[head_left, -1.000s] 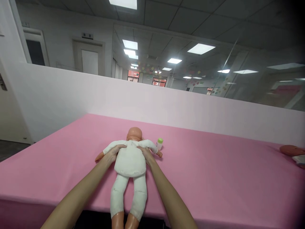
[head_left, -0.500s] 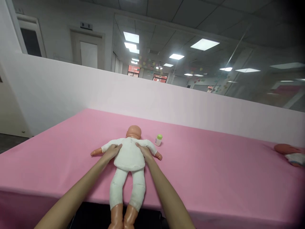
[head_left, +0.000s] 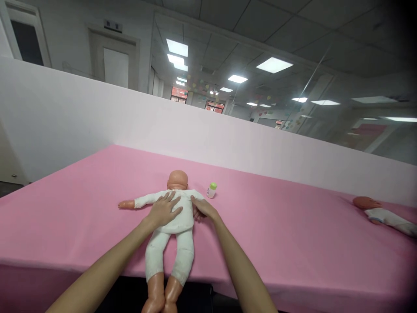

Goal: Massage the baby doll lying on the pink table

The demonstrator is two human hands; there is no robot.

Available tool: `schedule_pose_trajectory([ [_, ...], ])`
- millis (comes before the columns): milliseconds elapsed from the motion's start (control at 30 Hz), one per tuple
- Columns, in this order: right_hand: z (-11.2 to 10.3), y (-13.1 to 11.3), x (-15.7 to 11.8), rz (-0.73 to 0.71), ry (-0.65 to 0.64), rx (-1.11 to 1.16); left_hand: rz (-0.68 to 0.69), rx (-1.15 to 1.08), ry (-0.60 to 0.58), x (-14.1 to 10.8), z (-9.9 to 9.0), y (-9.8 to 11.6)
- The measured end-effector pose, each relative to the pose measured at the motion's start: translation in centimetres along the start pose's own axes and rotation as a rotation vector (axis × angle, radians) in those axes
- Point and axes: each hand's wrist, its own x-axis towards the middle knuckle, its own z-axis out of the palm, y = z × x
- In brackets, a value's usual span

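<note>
Pink cloth covers the long table (head_left: pixel 293 243) in my head view, and the baby doll (head_left: pixel 174 217) lies along it near the front edge, head away from me, its feet hanging past the edge. I see my left hand (head_left: pixel 163 211) laid flat and open on the doll's white cloth torso, fingers spread, gripping nothing. My right hand (head_left: pixel 202 208) rests at the doll's right-hand side, fingers loosely curled against the body; it covers the doll's arm on that side, so I cannot tell whether it holds that arm or only touches it. The doll's other arm stretches out bare to the left.

A small white bottle with a green cap (head_left: pixel 211 190) stands just beside the doll's head; its label carries marks too small for me to read. A second doll (head_left: pixel 381 213) lies well apart at the far right, partly cut off by the frame. A sign above the door (head_left: pixel 113 26) shows characters I cannot make out.
</note>
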Motion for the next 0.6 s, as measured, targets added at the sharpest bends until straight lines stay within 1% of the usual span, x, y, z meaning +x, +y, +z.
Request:
schedule_pose_trajectory([
  [33,-0.8,0.3,-0.2,-0.039,0.031,-0.017,-0.003,0.002,-0.005,-0.1,0.1,-0.1],
  [67,-1.6,0.7,-0.3,-0.092,0.113,-0.003,-0.006,0.000,-0.011,-0.2,0.1,-0.2],
  [133,-3.1,1.4,-0.4,-0.174,0.351,0.032,-0.010,-0.012,-0.032,-0.3,0.0,-0.1],
  [200,-4.2,2.2,-0.2,-0.214,0.580,0.029,-0.023,-0.030,-0.041,-0.5,-0.5,0.2],
  [267,-5.0,2.8,0.3,-0.254,0.742,-0.040,-0.031,-0.053,0.003,-0.5,-1.1,1.1],
  [300,-5.3,3.0,0.6,-0.280,0.790,-0.089,-0.018,-0.081,0.042,-0.5,-1.5,1.7],
  [367,-5.8,3.3,1.5,-0.326,0.832,-0.165,0.040,-0.221,0.122,0.0,-2.1,3.6],
  [433,-6.2,3.4,2.4,-0.375,0.836,-0.209,0.094,-0.511,0.134,1.4,-2.3,5.8],
  [467,-6.4,3.4,2.8,-0.398,0.833,-0.228,0.072,-0.711,0.109,2.5,-2.1,7.0],
  [500,-6.6,3.4,3.2,-0.421,0.823,-0.245,0.047,-0.901,0.028,3.9,-1.9,8.2],
  [533,-6.7,3.5,3.5,-0.439,0.811,-0.258,-0.013,-1.071,-0.045,5.5,-1.5,9.2],
  [600,-7.1,3.7,4.1,-0.451,0.781,-0.274,-0.193,-1.322,-0.148,9.0,-0.4,10.8],
])
